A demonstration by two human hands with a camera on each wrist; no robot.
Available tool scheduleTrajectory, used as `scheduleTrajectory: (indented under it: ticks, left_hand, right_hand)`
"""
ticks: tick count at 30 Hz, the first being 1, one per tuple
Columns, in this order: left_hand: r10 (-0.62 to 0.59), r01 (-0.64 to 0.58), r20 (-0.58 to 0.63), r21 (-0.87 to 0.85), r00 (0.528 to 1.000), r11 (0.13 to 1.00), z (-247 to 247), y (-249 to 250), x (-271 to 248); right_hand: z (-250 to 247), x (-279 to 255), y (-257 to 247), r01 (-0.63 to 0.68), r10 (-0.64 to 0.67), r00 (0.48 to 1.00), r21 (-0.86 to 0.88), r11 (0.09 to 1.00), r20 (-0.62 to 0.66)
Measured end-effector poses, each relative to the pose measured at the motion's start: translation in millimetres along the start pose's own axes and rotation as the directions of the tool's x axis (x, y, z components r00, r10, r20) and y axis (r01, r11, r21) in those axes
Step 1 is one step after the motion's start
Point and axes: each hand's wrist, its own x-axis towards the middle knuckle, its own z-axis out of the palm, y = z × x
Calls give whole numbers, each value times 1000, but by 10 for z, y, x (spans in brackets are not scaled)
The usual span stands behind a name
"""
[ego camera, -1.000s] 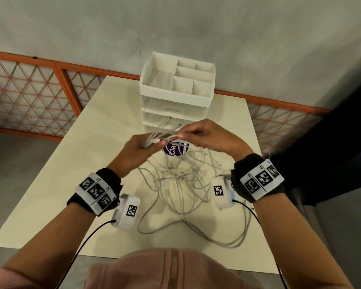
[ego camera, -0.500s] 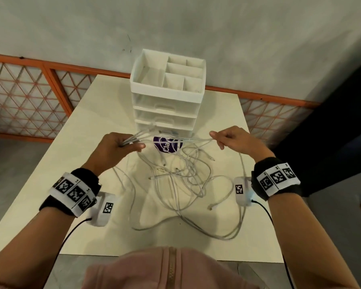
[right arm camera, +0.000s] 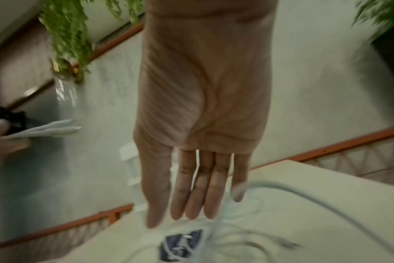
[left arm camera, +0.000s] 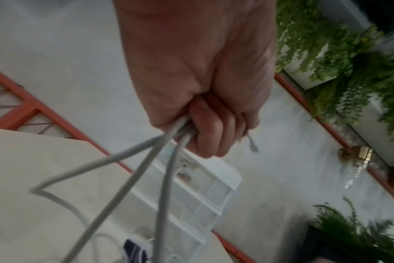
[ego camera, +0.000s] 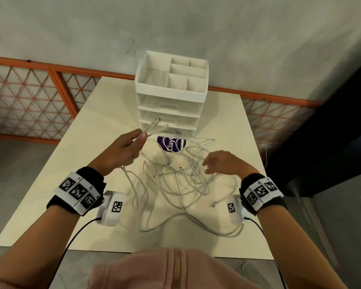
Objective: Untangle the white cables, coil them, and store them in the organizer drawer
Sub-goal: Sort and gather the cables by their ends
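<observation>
Grey plaster wall and an orange lattice railing stand behind a cream worktop [ego camera: 75, 184], above which both hands work. On the left hand [ego camera: 121, 151], the fingers [left arm camera: 214, 135] are curled tight and pinch several strands of the white cables [ego camera: 175, 180]; their plug ends [ego camera: 154, 123] stick out past the thumb toward the organizer, while the strands trail down into the heap. The right hand [ego camera: 225, 163] hovers over the right part of the heap with its fingers [right arm camera: 200, 192] straight, held close together and gripping nothing; one loop of cable passes just beside the little finger, and whether it touches cannot be told from the blurred wrist view.

Outward from the hands, the cables lie in one loose tangle spread across the middle of the worktop, with loops crossing each other and a few free ends showing. A purple round label or lid [ego camera: 171, 143] lies under the far loops, just in front of the white organizer [ego camera: 171, 97], which stands at the far edge with its open compartments on top and its translucent drawers shut.

The job looks to be at an early stage: some ends are gathered in one hand, but nothing is separated, nothing is coiled, no drawer is open and none visibly holds cable. Untangling, coiling and storing all remain.
</observation>
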Motion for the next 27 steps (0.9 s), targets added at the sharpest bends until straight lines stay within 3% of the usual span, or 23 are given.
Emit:
scheduleTrajectory:
  ticks: [4,7,12,17,21,24,27]
  left_hand:
    - [88,-87,13,-89,996,992,188,299,84]
    - [170,-165,26,-145,985,976,293,453,132]
    - [243,-241,-24,-254,970,937,216,626,119]
    - [264,-298,-171,-217,949,930,-173,604,59]
    - [216,-249,-254,-105,943,963,-337,433,57]
    - [212,-190,-265,105,941,976,-313,254,87]
    - [203,-170,-186,177,961,969,-166,141,143]
  right_hand:
    - [54,85,-748,185,-202,977,207,961,62]
    - [166,111,-1187,307,-330,933,157,939,144]
    - [350,207,-1398,394,-442,877,246,886,190]
    - [315,297,-982,327,-337,931,93,941,138]
    - [217,283,-735,251,-280,954,231,940,104]
    - [123,274,-748,279,-321,946,380,882,51]
    - [16,221,-927,324,-372,928,449,833,20]
